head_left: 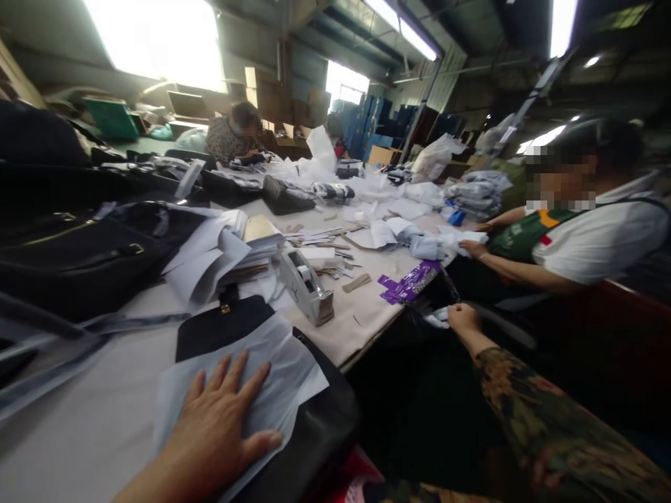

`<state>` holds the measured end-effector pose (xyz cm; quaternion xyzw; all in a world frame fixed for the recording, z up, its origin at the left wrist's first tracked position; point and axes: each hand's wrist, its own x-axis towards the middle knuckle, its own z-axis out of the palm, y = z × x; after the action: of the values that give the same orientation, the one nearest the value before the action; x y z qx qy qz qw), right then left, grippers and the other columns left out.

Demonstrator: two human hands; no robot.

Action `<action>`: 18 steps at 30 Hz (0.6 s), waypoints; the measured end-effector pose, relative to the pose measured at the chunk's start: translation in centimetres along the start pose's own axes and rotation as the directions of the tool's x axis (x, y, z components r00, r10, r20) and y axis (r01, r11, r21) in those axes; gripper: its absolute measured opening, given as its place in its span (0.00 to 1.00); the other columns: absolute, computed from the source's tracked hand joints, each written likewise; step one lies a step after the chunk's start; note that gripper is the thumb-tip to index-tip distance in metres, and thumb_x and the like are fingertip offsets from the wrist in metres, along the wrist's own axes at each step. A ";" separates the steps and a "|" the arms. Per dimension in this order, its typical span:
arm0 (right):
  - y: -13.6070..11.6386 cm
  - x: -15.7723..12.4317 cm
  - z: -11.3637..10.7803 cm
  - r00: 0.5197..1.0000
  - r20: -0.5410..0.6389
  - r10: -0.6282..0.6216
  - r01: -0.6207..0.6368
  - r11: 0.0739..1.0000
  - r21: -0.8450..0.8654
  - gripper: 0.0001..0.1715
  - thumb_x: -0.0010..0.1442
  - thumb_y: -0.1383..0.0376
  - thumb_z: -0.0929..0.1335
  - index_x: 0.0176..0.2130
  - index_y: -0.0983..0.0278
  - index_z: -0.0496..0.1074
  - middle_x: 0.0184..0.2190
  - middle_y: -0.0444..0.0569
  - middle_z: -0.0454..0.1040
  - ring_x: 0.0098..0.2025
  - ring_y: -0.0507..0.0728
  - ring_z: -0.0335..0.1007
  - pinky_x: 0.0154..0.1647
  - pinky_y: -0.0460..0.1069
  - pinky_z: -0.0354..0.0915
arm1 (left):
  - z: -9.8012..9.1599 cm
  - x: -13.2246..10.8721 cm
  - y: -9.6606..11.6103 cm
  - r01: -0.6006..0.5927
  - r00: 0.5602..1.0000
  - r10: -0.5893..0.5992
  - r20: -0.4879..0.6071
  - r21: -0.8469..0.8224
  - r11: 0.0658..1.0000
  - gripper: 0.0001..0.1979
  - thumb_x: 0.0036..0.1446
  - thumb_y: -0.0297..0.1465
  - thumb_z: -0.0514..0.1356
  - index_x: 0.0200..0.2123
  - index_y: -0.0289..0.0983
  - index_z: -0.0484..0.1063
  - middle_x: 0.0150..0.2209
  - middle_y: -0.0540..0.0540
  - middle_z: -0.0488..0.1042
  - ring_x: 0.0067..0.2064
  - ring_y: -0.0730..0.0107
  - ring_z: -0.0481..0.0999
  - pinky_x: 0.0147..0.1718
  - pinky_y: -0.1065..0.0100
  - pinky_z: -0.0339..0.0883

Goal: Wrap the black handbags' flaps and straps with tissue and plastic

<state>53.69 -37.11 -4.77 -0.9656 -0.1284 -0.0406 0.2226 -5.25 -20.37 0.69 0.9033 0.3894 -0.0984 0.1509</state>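
Note:
My left hand [223, 412] lies flat with fingers spread on a sheet of white tissue paper [293, 349]. Beneath the sheet is a black bag [335, 405], its flap [204, 332] showing beyond the paper with a small gold-coloured clasp. My right hand [464, 320] is held out past the table edge, closed on a crumpled pale sheet [437, 318]; whether that is paper or plastic I cannot tell. Just beyond it, a purple printed packet [406, 283] lies at the table's edge. A grey tape dispenser [309, 290] stands on the table beyond the black bag.
More black bags [78, 258] are heaped at the left. A stack of papers [225, 244] and several cardboard strips [325, 255] lie mid-table. A co-worker in a green apron [524, 241] handles pale wrapping at the right; another person [235, 136] sits across the table [361, 318].

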 end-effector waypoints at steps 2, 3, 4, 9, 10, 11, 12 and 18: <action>-0.6 1.6 -0.2 0.995 -0.043 0.088 -0.087 0.996 0.014 0.14 0.68 0.58 0.69 0.46 0.67 0.75 0.47 0.53 0.76 0.48 0.58 0.74 0.52 0.59 0.71 | 0.0 -0.1 0.0 0.010 1.000 -0.010 0.007 0.009 1.000 0.48 0.50 0.58 0.61 0.70 0.47 0.55 0.73 0.34 0.46 0.73 0.33 0.43 0.67 0.34 0.38; -0.8 2.4 -0.6 0.990 -0.065 0.122 -0.121 0.992 0.029 0.16 0.68 0.57 0.69 0.47 0.67 0.74 0.48 0.54 0.76 0.49 0.59 0.74 0.53 0.59 0.70 | 0.0 0.0 0.1 0.014 1.000 -0.014 0.009 0.014 1.000 0.47 0.50 0.58 0.61 0.70 0.47 0.55 0.73 0.34 0.46 0.73 0.34 0.43 0.67 0.35 0.38; -1.0 3.1 -1.0 0.987 -0.081 0.142 -0.138 0.989 0.048 0.17 0.69 0.57 0.68 0.49 0.67 0.74 0.49 0.54 0.75 0.50 0.60 0.74 0.54 0.60 0.70 | 0.0 0.0 0.1 0.018 1.000 -0.018 0.011 0.019 1.000 0.47 0.50 0.57 0.61 0.70 0.47 0.55 0.73 0.35 0.46 0.73 0.34 0.43 0.67 0.35 0.38; -1.1 4.5 -1.3 0.992 0.019 0.126 -0.127 0.979 0.162 0.18 0.68 0.57 0.69 0.49 0.68 0.74 0.49 0.55 0.75 0.49 0.59 0.74 0.51 0.58 0.71 | 0.0 0.4 0.1 0.030 0.999 -0.030 0.024 0.021 0.999 0.46 0.50 0.57 0.61 0.69 0.48 0.57 0.73 0.37 0.47 0.73 0.35 0.43 0.67 0.35 0.37; -1.1 4.2 -0.8 0.990 0.064 0.122 -0.132 0.972 0.194 0.18 0.68 0.57 0.69 0.49 0.68 0.74 0.47 0.54 0.76 0.47 0.58 0.75 0.49 0.57 0.73 | -0.1 0.5 0.2 0.031 0.999 -0.032 0.028 0.021 0.999 0.46 0.50 0.56 0.61 0.69 0.48 0.57 0.73 0.37 0.47 0.73 0.35 0.43 0.67 0.35 0.38; -1.0 3.7 -0.2 0.987 0.110 0.117 -0.140 0.963 0.231 0.18 0.68 0.56 0.69 0.49 0.68 0.73 0.45 0.53 0.76 0.44 0.57 0.76 0.46 0.55 0.74 | -0.2 0.4 0.2 0.032 0.999 -0.033 0.033 0.021 0.999 0.46 0.50 0.56 0.62 0.69 0.47 0.57 0.73 0.37 0.47 0.73 0.35 0.43 0.67 0.35 0.38; -0.9 3.2 0.4 0.982 0.155 0.109 -0.148 0.951 0.270 0.18 0.69 0.56 0.68 0.49 0.68 0.73 0.44 0.52 0.76 0.41 0.56 0.76 0.43 0.54 0.74 | -0.3 0.4 0.3 0.033 0.999 -0.034 0.037 0.024 0.999 0.45 0.51 0.55 0.62 0.69 0.47 0.57 0.73 0.37 0.48 0.73 0.35 0.43 0.67 0.35 0.38; -1.2 1.3 2.5 0.951 0.308 0.021 -0.174 0.861 0.478 0.16 0.71 0.57 0.66 0.49 0.67 0.72 0.39 0.48 0.76 0.34 0.52 0.75 0.33 0.48 0.74 | -0.3 0.3 0.3 0.028 0.999 -0.029 0.042 0.031 0.999 0.45 0.52 0.56 0.60 0.70 0.46 0.56 0.73 0.36 0.47 0.73 0.36 0.43 0.68 0.36 0.38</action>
<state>54.64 -34.69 -6.39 -0.8754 -0.1163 0.1486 0.4450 -4.75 -20.24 0.97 0.8975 0.3975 -0.1257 0.1437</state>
